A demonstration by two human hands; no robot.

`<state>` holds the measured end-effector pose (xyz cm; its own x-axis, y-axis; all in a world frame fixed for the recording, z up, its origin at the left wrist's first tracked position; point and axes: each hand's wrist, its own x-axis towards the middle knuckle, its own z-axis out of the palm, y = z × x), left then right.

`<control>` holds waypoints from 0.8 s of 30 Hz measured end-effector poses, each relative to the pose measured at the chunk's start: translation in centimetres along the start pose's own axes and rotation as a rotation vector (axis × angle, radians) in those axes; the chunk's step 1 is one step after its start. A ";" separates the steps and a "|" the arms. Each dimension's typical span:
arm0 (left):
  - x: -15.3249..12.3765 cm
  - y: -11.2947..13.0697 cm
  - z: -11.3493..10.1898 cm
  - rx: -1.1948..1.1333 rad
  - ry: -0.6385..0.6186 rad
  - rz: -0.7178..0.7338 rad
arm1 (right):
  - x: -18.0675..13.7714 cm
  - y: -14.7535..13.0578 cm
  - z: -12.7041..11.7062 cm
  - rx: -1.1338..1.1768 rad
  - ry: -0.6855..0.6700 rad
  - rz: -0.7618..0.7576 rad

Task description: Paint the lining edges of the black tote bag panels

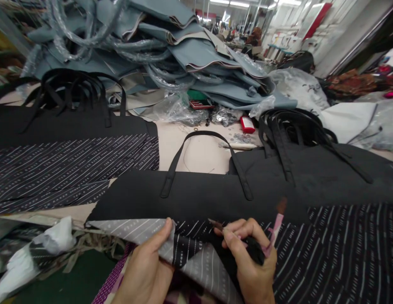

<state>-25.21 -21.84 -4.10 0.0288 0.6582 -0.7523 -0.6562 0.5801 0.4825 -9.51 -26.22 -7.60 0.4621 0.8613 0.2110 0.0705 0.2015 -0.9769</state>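
Pinched striped lining (183,247), probably brush (272,230) alongside.

Well beyond the fingers: stacked blue-grey panels (196,55), a small red box (247,124), scattered metal fittings (224,115). Piled black bags (310,164) right, striped fabric (69,164) left.

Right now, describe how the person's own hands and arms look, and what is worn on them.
Both hands are bare: no gloves, rings or watch show. The left hand and right hand enter from the bottom edge, fingers slim with short, unpainted nails. No sleeve reaches either wrist in the picture; the forearms are cut off by the frame, so anything worn higher up cannot be told.
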 end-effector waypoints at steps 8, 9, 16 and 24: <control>-0.1 -0.4 -1.0 -0.093 -0.020 -0.049 | -1.0 0.5 -0.5 -0.018 -0.012 -0.021; -0.1 -0.5 -1.0 -0.097 -0.019 -0.053 | -1.1 0.5 -0.5 -0.036 -0.013 -0.027; 0.0 -0.5 -1.7 -0.103 -0.051 -0.062 | -1.0 0.2 -0.3 -0.114 -0.029 -0.069; 0.1 -0.9 -1.8 -0.139 -0.107 -0.131 | -1.1 0.3 -0.4 -0.147 -0.048 -0.072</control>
<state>-26.00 -23.11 -5.43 0.1952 0.6333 -0.7489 -0.7394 0.5967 0.3119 -9.67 -27.28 -8.16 0.4089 0.8690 0.2784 0.2316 0.1963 -0.9528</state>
